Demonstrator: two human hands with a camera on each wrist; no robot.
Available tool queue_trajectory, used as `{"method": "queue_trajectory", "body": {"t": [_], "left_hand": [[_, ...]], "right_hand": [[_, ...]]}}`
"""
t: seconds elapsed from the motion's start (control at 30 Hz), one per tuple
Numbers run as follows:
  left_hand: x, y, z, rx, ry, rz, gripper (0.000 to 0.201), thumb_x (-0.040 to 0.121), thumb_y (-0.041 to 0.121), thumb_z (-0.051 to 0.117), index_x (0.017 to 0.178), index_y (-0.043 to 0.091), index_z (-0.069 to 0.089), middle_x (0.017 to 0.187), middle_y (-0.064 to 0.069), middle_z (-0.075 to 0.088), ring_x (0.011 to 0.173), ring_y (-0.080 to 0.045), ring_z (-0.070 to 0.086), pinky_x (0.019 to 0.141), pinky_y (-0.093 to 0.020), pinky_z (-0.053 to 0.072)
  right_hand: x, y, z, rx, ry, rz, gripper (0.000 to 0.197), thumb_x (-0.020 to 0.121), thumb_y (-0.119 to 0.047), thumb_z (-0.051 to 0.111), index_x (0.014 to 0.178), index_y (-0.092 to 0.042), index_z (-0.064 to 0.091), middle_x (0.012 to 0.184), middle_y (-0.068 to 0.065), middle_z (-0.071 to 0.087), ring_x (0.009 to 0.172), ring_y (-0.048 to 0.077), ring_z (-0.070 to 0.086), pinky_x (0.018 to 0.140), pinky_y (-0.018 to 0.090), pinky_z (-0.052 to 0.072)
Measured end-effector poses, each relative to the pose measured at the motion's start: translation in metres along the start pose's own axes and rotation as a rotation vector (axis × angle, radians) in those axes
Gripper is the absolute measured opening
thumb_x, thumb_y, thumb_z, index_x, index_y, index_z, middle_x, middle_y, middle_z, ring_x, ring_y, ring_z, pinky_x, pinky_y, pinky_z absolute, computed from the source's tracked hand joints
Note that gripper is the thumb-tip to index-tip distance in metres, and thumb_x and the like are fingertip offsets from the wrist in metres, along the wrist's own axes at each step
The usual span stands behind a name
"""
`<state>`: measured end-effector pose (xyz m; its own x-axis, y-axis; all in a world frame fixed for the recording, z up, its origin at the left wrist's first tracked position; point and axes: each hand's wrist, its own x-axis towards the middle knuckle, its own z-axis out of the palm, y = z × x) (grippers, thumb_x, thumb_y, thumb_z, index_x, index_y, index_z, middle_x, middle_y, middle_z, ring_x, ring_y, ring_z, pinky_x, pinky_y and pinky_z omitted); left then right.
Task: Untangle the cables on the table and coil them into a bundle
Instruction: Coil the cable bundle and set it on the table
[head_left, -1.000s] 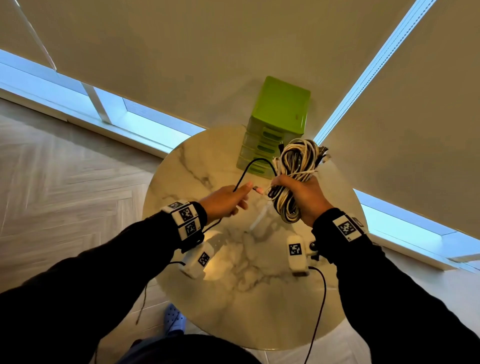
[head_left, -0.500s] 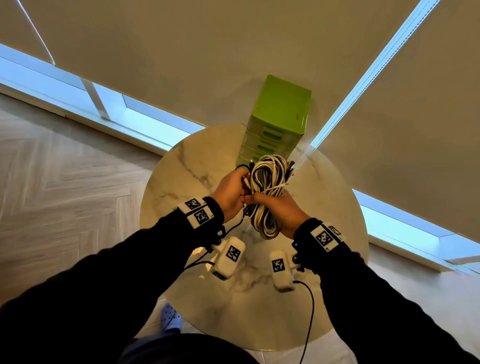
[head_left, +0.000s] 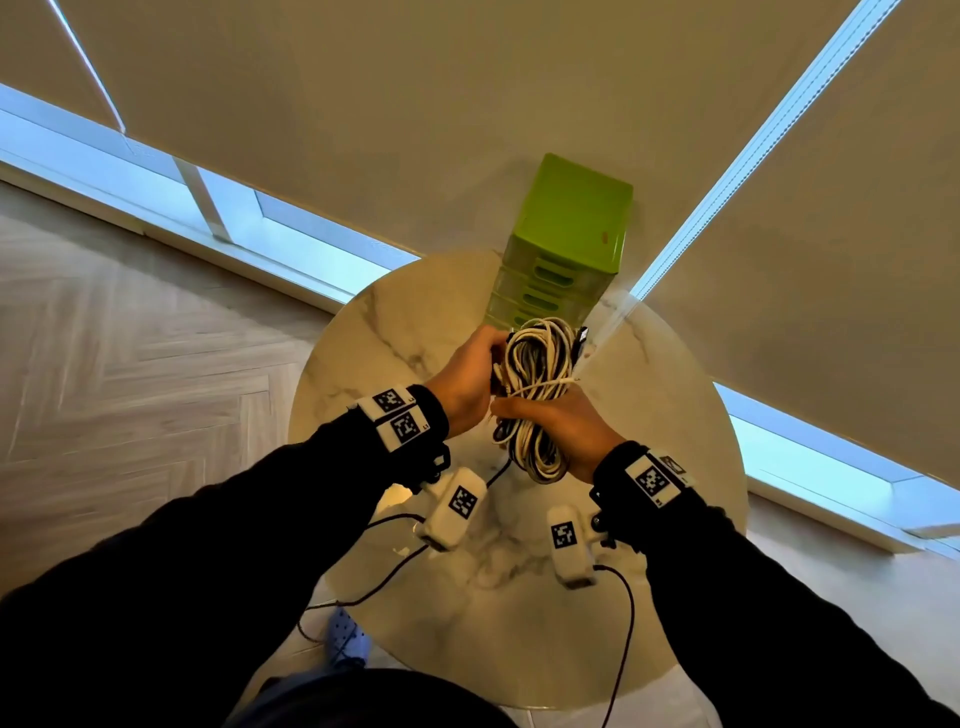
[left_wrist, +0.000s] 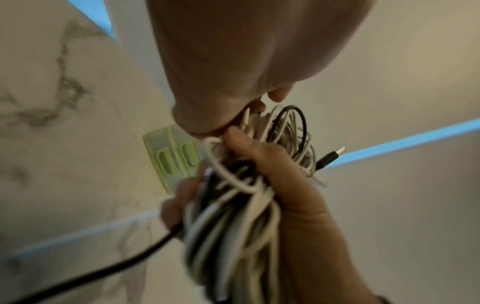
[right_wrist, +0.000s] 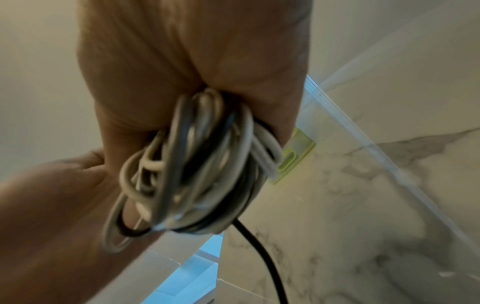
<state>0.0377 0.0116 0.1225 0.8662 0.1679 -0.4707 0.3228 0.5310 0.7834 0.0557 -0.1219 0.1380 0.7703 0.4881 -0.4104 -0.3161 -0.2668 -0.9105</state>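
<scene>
Right now the coiled bundle of white, grey and black cables (head_left: 535, 395) is up in the air above the round white marble surface (head_left: 649, 415), w/ a white strand wrapped across its middle. Your right hand (head_left: 563, 426) is clamped round the bundle's waist, fingers curled under. Your left hand (head_left: 467, 379) pinches strands at the coil's upper left side, touching your right thumb. A black USB plug (left_wrist: 331, 157) sticks out of the top loops. Just behind the bundle stands the lime-green plastic drawer box (head_left: 561, 249), at the surface's far edge.
</scene>
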Motion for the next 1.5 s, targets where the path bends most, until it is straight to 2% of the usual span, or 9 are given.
{"method": "queue_trajectory", "body": {"t": [0.2,0.3,0.4,0.6,0.7,0.9,1.03,1.2,1.5], "left_hand": [[-0.031,-0.021,-0.015,0.294,-0.209,-0.086,0.061,0.100,0.064,0.030,0.139,0.019,0.041,0.126,-0.003,0.058,0.106,-0.020,0.062,0.083,-0.033,0.050],[-0.041,-0.032,-0.034,0.418,-0.374,-0.275,0.062,0.098,0.065,0.038,0.118,0.013,0.062,0.090,-0.005,0.067,0.067,-0.020,0.061,0.058,-0.026,0.043],[-0.037,-0.025,-0.053,0.504,-0.335,-0.165,0.038,0.095,0.052,0.059,0.086,0.017,0.068,0.062,0.005,0.042,0.053,-0.013,0.029,0.050,-0.025,0.024],[-0.028,0.004,-0.074,0.816,-0.103,0.215,0.037,0.094,0.051,0.062,0.071,0.022,0.068,0.068,-0.006,0.054,0.063,-0.012,0.044,0.065,-0.029,0.037],[-0.029,0.011,-0.068,0.790,-0.010,0.337,0.037,0.101,0.043,0.054,0.081,0.013,0.065,0.077,0.009,0.061,0.068,0.004,0.052,0.071,-0.019,0.041],[-0.019,0.000,-0.032,0.234,0.043,0.242,0.038,0.109,0.037,0.034,0.114,0.009,0.059,0.116,-0.006,0.067,0.110,-0.016,0.064,0.084,-0.026,0.054],[-0.017,0.007,-0.019,-0.085,0.083,0.185,0.048,0.109,0.040,0.029,0.105,0.005,0.062,0.095,-0.013,0.073,0.100,-0.033,0.065,0.086,-0.042,0.046],[-0.020,0.011,-0.015,-0.166,0.112,0.132,0.055,0.108,0.044,0.028,0.104,0.003,0.064,0.093,-0.013,0.076,0.087,-0.023,0.075,0.070,-0.034,0.061],[-0.009,0.008,-0.007,-0.047,0.130,-0.025,0.092,0.094,0.076,0.015,0.114,0.006,0.071,0.097,-0.013,0.077,0.092,-0.026,0.075,0.083,-0.041,0.061]], "right_hand": [[0.010,-0.017,-0.008,0.330,0.042,-0.013,0.024,0.082,-0.003,0.073,0.104,0.006,0.066,0.092,0.026,0.066,0.081,0.037,0.065,0.085,0.056,0.053],[0.011,-0.030,-0.020,0.332,-0.012,-0.022,0.015,0.084,-0.004,0.071,0.096,0.000,0.062,0.077,0.017,0.059,0.065,0.029,0.060,0.069,0.042,0.054],[0.010,-0.037,-0.034,0.213,-0.015,-0.023,0.018,0.085,-0.005,0.070,0.099,0.002,0.063,0.079,0.017,0.060,0.064,0.026,0.061,0.067,0.038,0.054],[0.011,-0.032,-0.042,0.018,-0.001,0.031,0.027,0.080,-0.005,0.076,0.103,0.007,0.068,0.082,0.021,0.067,0.069,0.030,0.066,0.070,0.040,0.056],[0.010,-0.023,-0.033,0.030,0.010,0.055,0.032,0.079,-0.005,0.077,0.107,0.008,0.067,0.083,0.021,0.069,0.071,0.030,0.067,0.069,0.039,0.056],[0.007,-0.018,0.003,0.092,-0.041,-0.039,0.034,0.080,0.002,0.073,0.114,0.002,0.067,0.096,0.017,0.073,0.084,0.025,0.069,0.074,0.036,0.057],[0.005,-0.015,0.012,0.127,-0.099,-0.032,0.039,0.076,0.000,0.074,0.114,-0.003,0.070,0.111,0.029,0.068,0.092,0.032,0.067,0.086,0.047,0.056],[0.004,-0.012,0.015,0.069,-0.138,-0.005,0.035,0.077,-0.001,0.076,0.111,-0.005,0.071,0.109,0.029,0.068,0.090,0.034,0.065,0.086,0.056,0.055],[-0.004,-0.006,0.017,0.007,-0.113,0.033,0.028,0.081,-0.003,0.077,0.108,0.000,0.071,0.094,0.019,0.075,0.080,0.030,0.072,0.070,0.035,0.058]]}}
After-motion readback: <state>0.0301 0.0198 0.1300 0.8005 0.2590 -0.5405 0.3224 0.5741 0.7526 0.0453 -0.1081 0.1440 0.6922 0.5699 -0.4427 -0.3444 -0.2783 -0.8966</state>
